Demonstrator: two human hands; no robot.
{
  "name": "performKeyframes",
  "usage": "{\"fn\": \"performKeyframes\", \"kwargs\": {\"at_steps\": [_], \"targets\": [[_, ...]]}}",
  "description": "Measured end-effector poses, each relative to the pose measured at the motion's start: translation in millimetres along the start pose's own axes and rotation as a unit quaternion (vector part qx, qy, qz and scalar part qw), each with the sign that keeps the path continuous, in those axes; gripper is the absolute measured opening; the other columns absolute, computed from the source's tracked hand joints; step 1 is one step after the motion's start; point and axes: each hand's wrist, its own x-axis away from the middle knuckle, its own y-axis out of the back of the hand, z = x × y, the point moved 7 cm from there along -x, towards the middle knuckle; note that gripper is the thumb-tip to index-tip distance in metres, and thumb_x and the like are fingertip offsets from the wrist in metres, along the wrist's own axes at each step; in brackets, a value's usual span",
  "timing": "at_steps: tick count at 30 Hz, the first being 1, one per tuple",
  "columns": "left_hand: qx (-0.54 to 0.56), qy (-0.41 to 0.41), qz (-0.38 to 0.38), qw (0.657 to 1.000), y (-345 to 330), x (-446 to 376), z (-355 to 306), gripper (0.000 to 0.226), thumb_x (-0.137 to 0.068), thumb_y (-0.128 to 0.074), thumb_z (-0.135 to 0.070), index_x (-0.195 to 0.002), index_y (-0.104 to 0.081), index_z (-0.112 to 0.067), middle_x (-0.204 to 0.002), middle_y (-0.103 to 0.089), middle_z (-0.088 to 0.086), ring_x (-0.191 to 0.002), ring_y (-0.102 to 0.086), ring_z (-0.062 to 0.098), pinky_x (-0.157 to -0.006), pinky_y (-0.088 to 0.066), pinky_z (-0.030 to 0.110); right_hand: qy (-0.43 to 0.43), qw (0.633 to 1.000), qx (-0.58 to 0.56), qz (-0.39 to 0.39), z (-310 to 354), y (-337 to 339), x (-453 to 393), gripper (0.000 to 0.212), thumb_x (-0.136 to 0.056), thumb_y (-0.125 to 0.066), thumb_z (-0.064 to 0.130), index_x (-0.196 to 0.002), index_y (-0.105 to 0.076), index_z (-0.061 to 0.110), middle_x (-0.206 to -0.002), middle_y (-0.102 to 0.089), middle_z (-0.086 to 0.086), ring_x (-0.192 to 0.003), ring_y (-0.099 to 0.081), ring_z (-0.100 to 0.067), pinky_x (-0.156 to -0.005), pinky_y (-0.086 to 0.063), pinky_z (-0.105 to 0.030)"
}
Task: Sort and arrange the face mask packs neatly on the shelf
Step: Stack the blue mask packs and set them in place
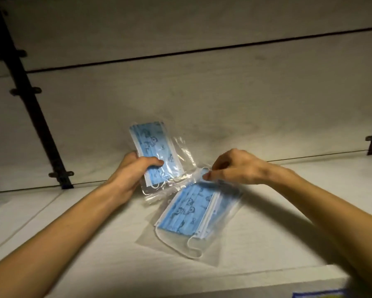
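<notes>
1. shelf [256, 244] first; pale board, dim light, black brackets [30, 100] running up the back wall [180, 93] on the left and one more at far right; a bit of blue label [319, 294] peeks over the front lip
2. near pack [193, 214]: clear sleeve of blue printed masks, lying flat on the shelf in front of the right arm; long axis runs diagonally, near-left corner up to far-right, so it's skewed against the shelf edge
3. far pack [155, 151]: same sort, lifted and tilted, long axis leaning up and slightly left; its lower plastic edge overlaps the top corner of the near pack, together they make a rough V
4. left hand [129, 175]: grip clamped on the far pack, thumb across the front, fingers behind
5. right hand [234, 166]: fingertips pinched together on the near pack's top corner, right where the two sleeves meet; a touch blurry there
6. my guess: the right hand is nearer the flat pack, so swinging that corner round to square it with the edge looks like the move; the far pack then goes on top or beside
</notes>
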Motion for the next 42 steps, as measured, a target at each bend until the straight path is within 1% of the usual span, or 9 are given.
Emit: {"fn": "performKeyframes", "kwargs": {"at_steps": [4,8,17,21,28,32,34,38,42], "targets": [[-0.008,-0.009,-0.001,1.000,4.7,0.4,-3.3,0.027,-0.089,-0.071,-0.010,-0.115,-0.064,-0.009,-0.094,-0.079,0.010,-0.086,-0.077,0.028,-0.066,-0.063,0.032,-0.007,0.996,0.034,0.079,9.5,-19.3,5.9,0.052,-0.074,-0.078,0.058,-0.108,-0.072,0.018,-0.102,-0.072,0.002,-0.092,-0.068,-0.019,-0.087,-0.058,-0.037],[-0.008,-0.034,-0.069,0.997,17.9,-1.8,-8.4,0.029,-0.086,-0.074,-0.017,-0.112,-0.066,-0.006,-0.088,-0.079,0.009,-0.077,-0.077,0.026,-0.059,-0.059,0.030,-0.005,0.995,-0.060,0.074,5.3,-9.8,7.2,0.026,-0.078,-0.081,0.031,-0.093,-0.075,0.011,-0.093,-0.075,-0.007,-0.083,-0.070,-0.023,-0.073,-0.058,-0.035],[0.081,-0.016,-0.133,0.988,31.4,-2.6,-0.5,0.033,-0.085,-0.073,-0.009,-0.117,-0.065,-0.006,-0.099,-0.079,0.010,-0.089,-0.077,0.028,-0.080,-0.062,0.040,-0.115,0.910,-0.398,-0.023,-28.3,18.5,6.5,0.011,-0.074,-0.050,0.020,-0.064,-0.053,0.015,-0.047,-0.056,0.003,-0.036,-0.048,-0.008,-0.033,-0.030,-0.018],[0.109,0.004,-0.138,0.984,26.9,2.3,2.3,0.037,-0.085,-0.073,-0.005,-0.121,-0.064,-0.001,-0.099,-0.078,0.012,-0.088,-0.077,0.028,-0.080,-0.061,0.038,-0.131,0.859,-0.489,-0.073,-32.0,20.8,7.7,0.007,-0.067,-0.057,0.020,-0.061,-0.059,0.018,-0.061,-0.054,-0.005,-0.048,-0.044,-0.019,-0.043,-0.030,-0.022],[0.283,0.097,-0.024,0.954,-10.0,17.4,9.5,0.034,-0.096,-0.063,-0.037,-0.119,-0.070,-0.013,-0.114,-0.076,0.010,-0.104,-0.073,0.028,-0.096,-0.056,0.042,-0.039,0.733,-0.675,-0.070,-25.1,7.9,-1.9,0.025,-0.091,-0.068,0.007,-0.108,-0.064,-0.010,-0.101,-0.073,-0.014,-0.084,-0.071,-0.029,-0.078,-0.063,-0.039],[0.345,0.074,0.029,0.935,-23.1,24.3,1.8,0.061,-0.093,-0.055,-0.062,-0.129,-0.066,-0.014,-0.124,-0.072,0.012,-0.117,-0.068,0.030,-0.106,-0.049,0.045,-0.031,0.701,-0.710,-0.055,-16.2,-4.3,-5.5,0.025,-0.095,-0.063,0.008,-0.111,-0.059,-0.011,-0.095,-0.077,-0.015,-0.082,-0.074,-0.026,-0.065,-0.062,-0.030],[0.342,0.062,0.062,0.936,-32.6,28.7,-0.5,0.058,-0.091,-0.064,-0.048,-0.133,-0.062,-0.008,-0.129,-0.069,0.017,-0.121,-0.066,0.033,-0.105,-0.048,0.046,-0.023,0.692,-0.720,-0.039,-9.8,-9.6,-5.9,0.025,-0.097,-0.061,0.008,-0.114,-0.057,-0.010,-0.093,-0.077,-0.014,-0.083,-0.075,-0.027,-0.066,-0.060,-0.027],[0.300,0.059,0.054,0.951,-41.0,26.6,9.6,0.052,-0.085,-0.065,0.001,-0.135,-0.054,0.011,-0.133,-0.063,0.026,-0.123,-0.063,0.036,-0.106,-0.050,0.042,0.010,0.774,-0.632,-0.020,-1.3,-14.6,-5.9,0.031,-0.093,-0.068,0.012,-0.116,-0.059,-0.006,-0.102,-0.076,-0.015,-0.093,-0.074,-0.034,-0.073,-0.062,-0.038],[0.292,0.065,0.005,0.954,-27.7,22.4,12.8,0.037,-0.081,-0.069,-0.002,-0.118,-0.065,0.001,-0.120,-0.072,0.020,-0.111,-0.070,0.033,-0.100,-0.054,0.043,-0.009,0.884,-0.467,-0.027,0.2,-10.3,-1.7,0.045,-0.079,-0.079,0.047,-0.110,-0.073,0.014,-0.095,-0.078,0.005,-0.084,-0.072,-0.012,-0.073,-0.050,-0.029]]}}
